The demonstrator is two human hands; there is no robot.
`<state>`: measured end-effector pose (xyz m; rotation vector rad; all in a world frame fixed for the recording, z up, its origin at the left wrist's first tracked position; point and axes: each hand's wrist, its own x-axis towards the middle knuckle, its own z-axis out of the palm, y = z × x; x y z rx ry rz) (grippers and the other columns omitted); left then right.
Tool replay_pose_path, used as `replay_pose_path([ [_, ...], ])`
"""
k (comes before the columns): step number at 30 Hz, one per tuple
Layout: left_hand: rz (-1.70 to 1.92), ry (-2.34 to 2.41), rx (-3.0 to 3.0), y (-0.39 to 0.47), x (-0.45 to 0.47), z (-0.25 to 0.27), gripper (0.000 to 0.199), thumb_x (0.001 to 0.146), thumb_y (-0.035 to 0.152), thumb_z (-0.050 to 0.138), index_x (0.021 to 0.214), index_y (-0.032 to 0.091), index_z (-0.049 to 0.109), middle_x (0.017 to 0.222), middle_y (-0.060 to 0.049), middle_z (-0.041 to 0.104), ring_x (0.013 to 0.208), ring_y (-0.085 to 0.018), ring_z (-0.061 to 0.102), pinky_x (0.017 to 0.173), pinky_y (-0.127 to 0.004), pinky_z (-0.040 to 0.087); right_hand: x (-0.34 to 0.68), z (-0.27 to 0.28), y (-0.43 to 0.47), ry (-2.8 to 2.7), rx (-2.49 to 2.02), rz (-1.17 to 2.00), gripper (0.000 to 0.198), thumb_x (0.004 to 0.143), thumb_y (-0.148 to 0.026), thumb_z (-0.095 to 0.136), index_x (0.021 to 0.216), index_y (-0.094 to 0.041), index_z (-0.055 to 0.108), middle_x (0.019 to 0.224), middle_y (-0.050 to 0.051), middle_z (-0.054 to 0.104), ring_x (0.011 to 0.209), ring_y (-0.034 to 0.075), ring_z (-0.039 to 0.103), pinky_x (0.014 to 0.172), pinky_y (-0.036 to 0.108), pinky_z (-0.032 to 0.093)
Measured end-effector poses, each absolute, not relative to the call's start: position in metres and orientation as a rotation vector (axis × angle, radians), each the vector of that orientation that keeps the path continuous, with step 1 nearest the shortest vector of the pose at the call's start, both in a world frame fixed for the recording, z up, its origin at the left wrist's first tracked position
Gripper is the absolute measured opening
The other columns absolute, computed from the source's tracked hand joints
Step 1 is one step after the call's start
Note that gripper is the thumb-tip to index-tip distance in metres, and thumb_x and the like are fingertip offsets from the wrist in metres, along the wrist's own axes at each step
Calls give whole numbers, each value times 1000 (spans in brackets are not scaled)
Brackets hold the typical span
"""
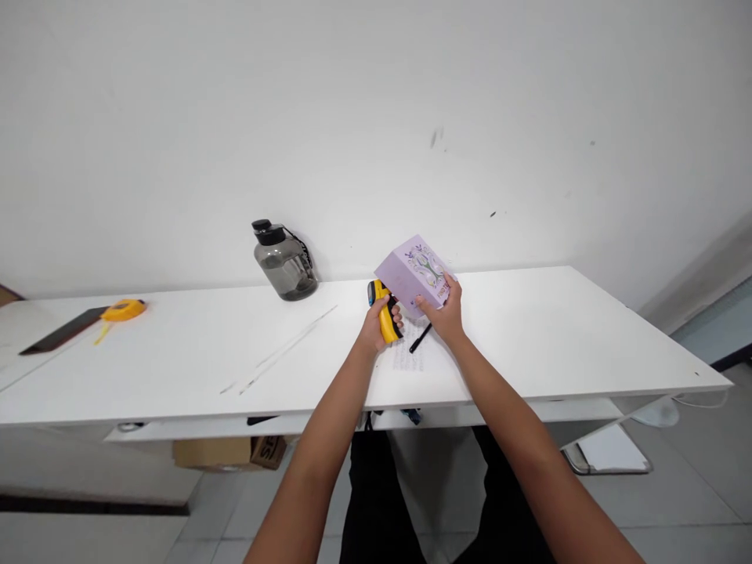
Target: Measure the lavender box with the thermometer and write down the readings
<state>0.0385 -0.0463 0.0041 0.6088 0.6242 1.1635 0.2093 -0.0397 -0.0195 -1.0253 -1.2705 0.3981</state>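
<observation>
My left hand (379, 323) is wrapped round the grip of a yellow and black infrared thermometer (388, 323), its small display facing up towards me. My right hand (445, 312) grips the near right side of a light purple box (405, 270) with a printed design, tilted above the table. The front of the thermometer is hidden behind the box. Below the hands lies a printed sheet of paper (405, 360), and a black pen (419, 339) rests on it, partly under my right hand.
A dark, see-through water jug (286, 266) stands by the wall on the white table (517, 337). Far left lie a yellow tape measure (124, 309) and a flat dark strip (64, 332). Beneath the table are a cardboard box (215, 452) and a clipboard with paper (614, 450).
</observation>
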Motion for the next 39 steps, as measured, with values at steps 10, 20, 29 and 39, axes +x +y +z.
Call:
replay_pose_path([
  [10,1163,717,574,-43,40,-1,31,85,45,69,78,18,56,57,4,49,44,-7,45,44,-20,42,206,-20,-45,-1446,-1243,319,96,71,-63,75,148,-23,34,154,21,25,138,35,46,109,53,45],
  [20,1307,862,758,-42,36,-8,30,87,48,63,95,19,59,65,4,51,51,-7,49,52,-20,45,218,-19,-35,-1317,-1388,112,91,74,-62,73,149,-22,39,156,23,25,139,40,44,102,54,49],
  [29,834,2016,1773,-59,-23,23,36,71,40,78,94,23,56,100,-11,69,105,-31,64,83,-37,47,232,-21,-31,-1170,-1486,62,81,74,-52,76,143,-24,44,151,24,24,141,46,31,94,62,49],
  [39,128,2443,2082,-81,-47,4,55,89,66,51,120,20,54,120,-20,66,113,-35,62,82,-39,43,237,-31,-24,-1132,-1489,96,77,75,-50,76,139,-22,43,154,26,17,141,47,25,104,67,36],
])
